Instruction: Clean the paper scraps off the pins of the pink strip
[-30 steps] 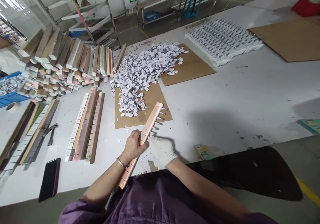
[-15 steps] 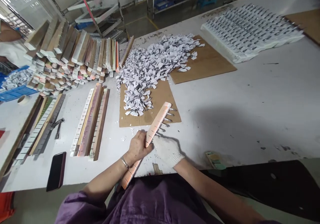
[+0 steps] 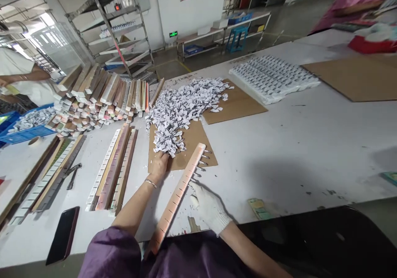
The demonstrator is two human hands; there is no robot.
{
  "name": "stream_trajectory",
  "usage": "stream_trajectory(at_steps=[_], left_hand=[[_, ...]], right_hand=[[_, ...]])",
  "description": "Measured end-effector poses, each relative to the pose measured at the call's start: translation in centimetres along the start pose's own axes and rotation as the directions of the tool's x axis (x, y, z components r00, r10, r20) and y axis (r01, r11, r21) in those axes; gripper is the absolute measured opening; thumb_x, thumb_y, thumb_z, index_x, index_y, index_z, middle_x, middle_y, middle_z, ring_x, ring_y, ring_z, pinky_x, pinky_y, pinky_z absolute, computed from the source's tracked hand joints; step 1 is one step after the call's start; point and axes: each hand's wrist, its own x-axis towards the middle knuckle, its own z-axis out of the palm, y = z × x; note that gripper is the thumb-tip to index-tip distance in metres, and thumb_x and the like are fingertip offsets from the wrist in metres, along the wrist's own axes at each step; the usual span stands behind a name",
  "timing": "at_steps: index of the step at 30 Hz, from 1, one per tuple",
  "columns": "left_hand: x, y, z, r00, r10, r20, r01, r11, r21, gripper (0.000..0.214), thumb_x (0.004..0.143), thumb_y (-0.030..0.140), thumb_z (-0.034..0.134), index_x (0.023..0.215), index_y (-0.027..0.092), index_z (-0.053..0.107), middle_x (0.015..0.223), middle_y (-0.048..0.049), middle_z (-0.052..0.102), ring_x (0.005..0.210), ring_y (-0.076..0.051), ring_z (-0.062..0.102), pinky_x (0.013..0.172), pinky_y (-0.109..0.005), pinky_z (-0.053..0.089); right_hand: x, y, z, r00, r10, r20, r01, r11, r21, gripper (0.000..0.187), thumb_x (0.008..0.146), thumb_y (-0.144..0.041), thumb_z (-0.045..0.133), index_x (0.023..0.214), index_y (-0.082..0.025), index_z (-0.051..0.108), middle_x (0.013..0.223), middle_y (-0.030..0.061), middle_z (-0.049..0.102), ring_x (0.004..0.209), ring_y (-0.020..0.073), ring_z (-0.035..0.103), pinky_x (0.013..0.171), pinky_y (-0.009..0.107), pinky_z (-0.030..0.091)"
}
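A long slotted wooden bar (image 3: pixel 178 191), orange-pink on its face, slants from my lap over the table edge. Several small metal pins (image 3: pixel 204 156) stick out along its upper right side. My left hand (image 3: pixel 159 166), bare with a bracelet, is at the near edge of a heap of small white pieces (image 3: pixel 189 100). Its fingers are bent together, and their tips are hidden in the heap. My right hand (image 3: pixel 209 207), in a white knitted glove, is closed beside the bar. Its fingertips meet the bar's edge near the lowest pin; what they grip is hidden.
Cardboard sheets (image 3: pixel 245 106) lie under the heap. A white tray (image 3: pixel 273 77) holds rows of small metal parts. Stacked wooden bars (image 3: pixel 102 92), slotted bars (image 3: pixel 114 170), pliers-like tool (image 3: pixel 72 172) and phone (image 3: pixel 63 234) are left. Co-workers (image 3: pixel 21 77) stand nearby.
My left hand has let go of the bar and moved up and left to the white heap. My right hand stays beside the bar. The view has tilted up.
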Motion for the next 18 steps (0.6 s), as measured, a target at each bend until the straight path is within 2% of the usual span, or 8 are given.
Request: stream_trajectory(at_steps=[2, 4, 6, 8, 10, 12, 14, 18], left_hand=[[-0.9, 0.7, -0.8, 0.996, -0.057, -0.066, 0.051, 0.995, -0.087, 0.019, 0.098, 0.02, 0.045, 0.094, 0.019, 0.063, 0.094, -0.008, 0.065, 0.087, -0.019, 0.062, 0.08, -0.032, 0.051], [-2.9, 2.3, -2.1, 0.982, -0.179, -0.06, 0.152, 0.939, -0.308, 0.018, 0.099, 0.029, 0.046, 0.095, 0.019, 0.061, 0.082, -0.0045, 0.064, 0.075, -0.018, 0.062, 0.072, -0.031, 0.05], [-5.3, 4.6, -3.3, 0.955, -0.28, 0.097, 0.284, 0.768, -0.574, 0.024, 0.098, 0.042, 0.05, 0.093, 0.02, 0.059, 0.067, 0.0011, 0.059, 0.06, -0.015, 0.057, 0.061, -0.027, 0.047], [-7.6, 7.2, -4.4, 0.905, -0.285, 0.315, 0.423, 0.527, -0.737, 0.032, 0.092, 0.053, 0.058, 0.094, 0.021, 0.056, 0.061, 0.0044, 0.056, 0.052, -0.012, 0.053, 0.054, -0.024, 0.044], [-9.3, 9.3, -4.9, 0.838, -0.253, 0.483, 0.543, 0.306, -0.782, 0.042, 0.083, 0.059, 0.067, 0.095, 0.021, 0.053, 0.063, 0.0054, 0.057, 0.049, -0.01, 0.052, 0.05, -0.022, 0.042], [-10.3, 10.4, -5.0, 0.781, -0.231, 0.581, 0.622, 0.198, -0.758, 0.048, 0.08, 0.063, 0.069, 0.095, 0.021, 0.05, 0.067, 0.005, 0.058, 0.048, -0.009, 0.05, 0.047, -0.021, 0.041], [-10.8, 10.3, -4.8, 0.773, -0.262, 0.578, 0.634, 0.293, -0.715, 0.047, 0.085, 0.065, 0.062, 0.096, 0.021, 0.05, 0.067, 0.005, 0.056, 0.048, -0.009, 0.048, 0.048, -0.022, 0.04], [-11.2, 8.4, -3.6, 0.906, -0.29, 0.308, 0.401, 0.819, -0.409, 0.057, 0.075, 0.057, 0.076, 0.113, 0.02, 0.055, 0.085, -0.0003, 0.06, 0.074, -0.019, 0.059, 0.067, -0.032, 0.05]], right_hand=[[-0.3, -0.1, -0.4, 1.0, 0.01, -0.022, -0.01, 1.0, 0.027, 0.055, 0.089, -0.022, 0.048, 0.144, -0.024, 0.05, 0.128, 0.007, 0.069, 0.109, 0.0224, 0.066, 0.09, 0.031, 0.05], [-0.7, -0.5, -1.0, 0.997, -0.006, -0.079, 0.009, 0.999, 0.044, 0.053, 0.092, -0.023, 0.046, 0.144, -0.025, 0.05, 0.122, 0.0061, 0.071, 0.105, 0.022, 0.068, 0.087, 0.032, 0.052], [-1.0, -1.1, -1.6, 0.982, -0.079, -0.169, 0.081, 0.997, 0.004, 0.052, 0.093, -0.022, 0.046, 0.145, -0.026, 0.05, 0.127, 0.0065, 0.069, 0.11, 0.022, 0.066, 0.089, 0.031, 0.052], [-1.4, -1.8, -1.9, 0.959, -0.178, -0.221, 0.161, 0.983, -0.093, 0.049, 0.095, -0.023, 0.046, 0.143, -0.027, 0.053, 0.132, 0.0078, 0.066, 0.112, 0.0215, 0.065, 0.087, 0.03, 0.052], [-1.7, -2.4, -1.8, 0.943, -0.256, -0.215, 0.219, 0.959, -0.179, 0.04, 0.097, -0.023, 0.046, 0.134, -0.025, 0.061, 0.122, 0.0083, 0.07, 0.1, 0.0187, 0.067, 0.08, 0.026, 0.051], [-2.1, -2.6, -1.3, 0.942, -0.279, -0.187, 0.239, 0.948, -0.211, 0.031, 0.099, -0.024, 0.044, 0.12, -0.023, 0.068, 0.102, 0.0067, 0.074, 0.084, 0.015, 0.068, 0.074, 0.023, 0.048], [-2.5, -2.5, -0.7, 0.973, -0.198, -0.121, 0.168, 0.961, -0.218, 0.027, 0.1, -0.024, 0.045, 0.108, -0.021, 0.07, 0.088, 0.0049, 0.074, 0.077, 0.0143, 0.068, 0.068, 0.023, 0.045], [-2.2, -1.6, 0.3, 0.99, 0.127, 0.06, -0.108, 0.963, -0.245, 0.026, 0.1, -0.028, 0.043, 0.1, -0.02, 0.068, 0.085, 0.0045, 0.074, 0.074, 0.0182, 0.069, 0.06, 0.027, 0.04]])
